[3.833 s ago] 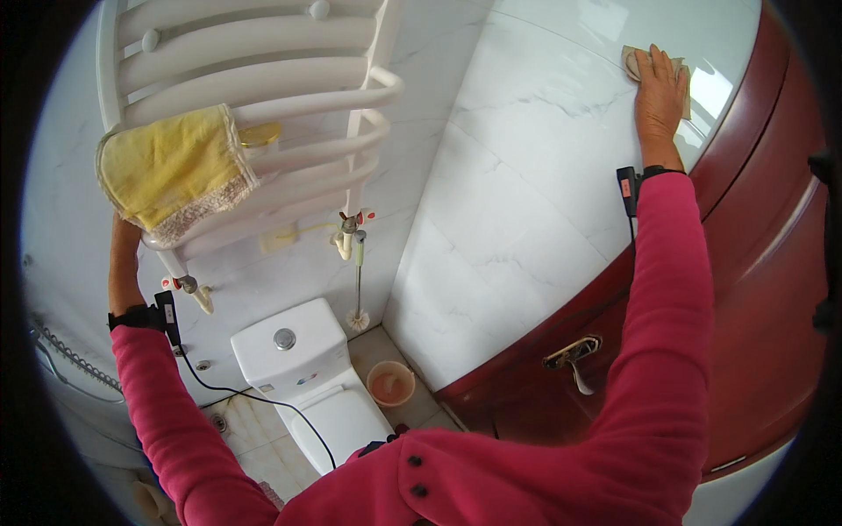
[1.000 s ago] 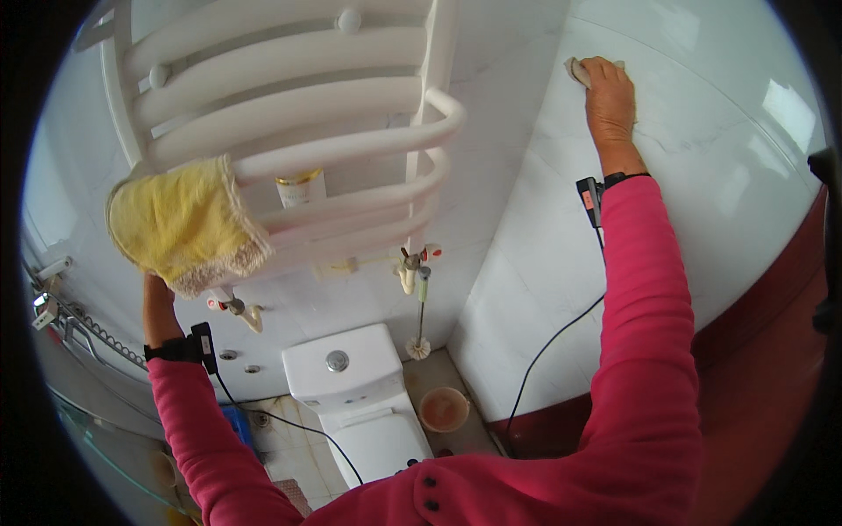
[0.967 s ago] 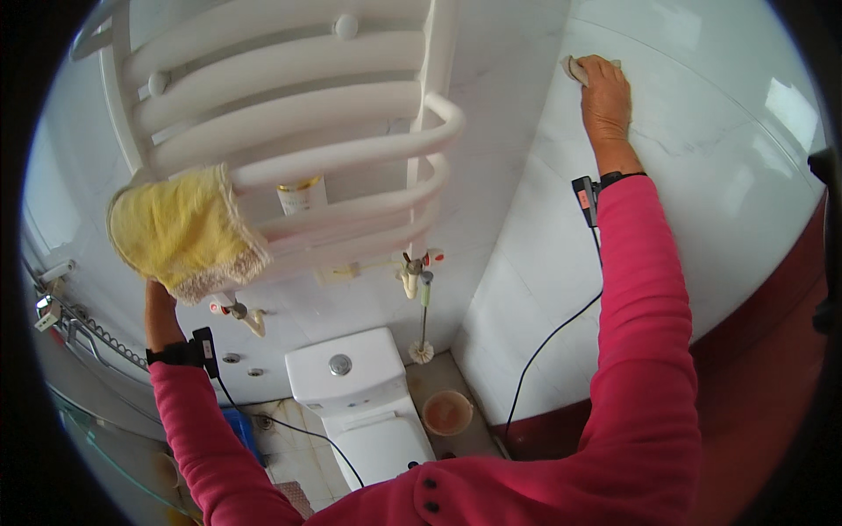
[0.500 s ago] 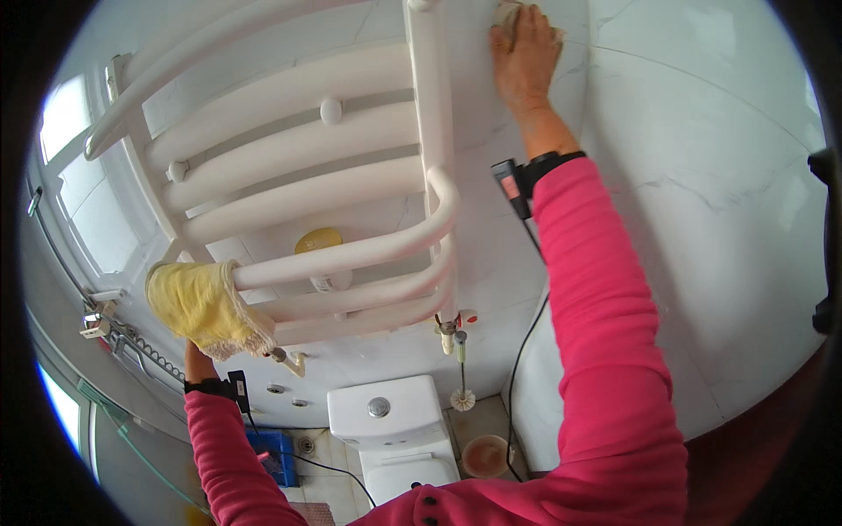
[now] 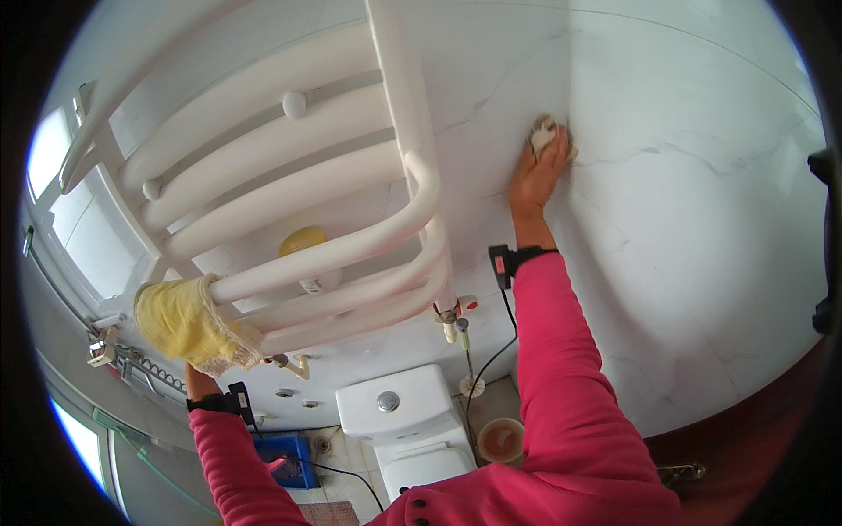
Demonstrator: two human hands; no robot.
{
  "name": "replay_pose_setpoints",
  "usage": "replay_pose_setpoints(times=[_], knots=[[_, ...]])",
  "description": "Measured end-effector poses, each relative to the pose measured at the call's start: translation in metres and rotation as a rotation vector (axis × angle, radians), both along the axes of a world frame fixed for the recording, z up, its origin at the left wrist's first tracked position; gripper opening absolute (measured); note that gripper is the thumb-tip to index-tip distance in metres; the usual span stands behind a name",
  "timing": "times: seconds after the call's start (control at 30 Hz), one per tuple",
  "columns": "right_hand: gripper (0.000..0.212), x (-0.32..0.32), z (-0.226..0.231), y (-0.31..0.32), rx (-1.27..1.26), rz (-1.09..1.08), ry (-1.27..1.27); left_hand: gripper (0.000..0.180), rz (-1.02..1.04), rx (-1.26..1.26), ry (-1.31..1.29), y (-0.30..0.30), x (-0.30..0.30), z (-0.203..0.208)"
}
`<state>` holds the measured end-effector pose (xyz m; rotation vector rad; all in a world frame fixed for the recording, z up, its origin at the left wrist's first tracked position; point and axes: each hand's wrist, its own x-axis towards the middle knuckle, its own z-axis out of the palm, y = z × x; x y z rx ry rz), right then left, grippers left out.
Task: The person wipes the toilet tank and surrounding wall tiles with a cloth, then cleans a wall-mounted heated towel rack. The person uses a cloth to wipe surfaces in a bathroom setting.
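Observation:
My right hand (image 5: 538,182) presses a crumpled beige-grey cloth (image 5: 544,136) against the white marbled tile wall (image 5: 482,96), close to the corner with the side wall. Its fingers are closed over the cloth. At the left, my left hand (image 5: 201,382) reaches up behind a yellow towel (image 5: 180,323) that hangs over the lower bars of a white towel radiator (image 5: 324,254). The towel and bars hide its fingers, so its grip does not show.
Beneath the radiator stand a white toilet (image 5: 399,408), a blue crate (image 5: 298,460) and a pinkish bucket (image 5: 501,440). A toilet brush (image 5: 472,384) hangs by the radiator valve (image 5: 448,314). Behind the bars sits a yellow-topped container (image 5: 303,240). Cables trail from both wrists.
My right hand has come down the wall with the cloth, nearer to the corner. The head view has shifted a little, while my left hand stays behind the yellow towel.

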<state>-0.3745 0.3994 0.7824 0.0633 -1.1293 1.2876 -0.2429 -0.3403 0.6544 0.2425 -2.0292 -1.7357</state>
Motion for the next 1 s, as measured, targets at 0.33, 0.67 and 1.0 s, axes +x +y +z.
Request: replay_pose_setpoints(times=[0.33, 0.67, 1.0], knots=[[0.055, 0.001, -0.159, -0.016, 0.107, -0.38, -0.356, 0.048, 0.025, -0.062, -0.008, 0.012, 0.022, 0.003], [0.049, 0.029, 0.102, -0.049, 0.709, -0.232, 0.096, 0.046, 0.065, -0.127, -0.028, 0.017, 0.043, -0.008], [0.04, 0.058, -0.011, -0.062, 0.952, -0.235, -0.087, 0.044, 0.086, -0.334, -0.002, 0.034, -0.01, 0.03]])
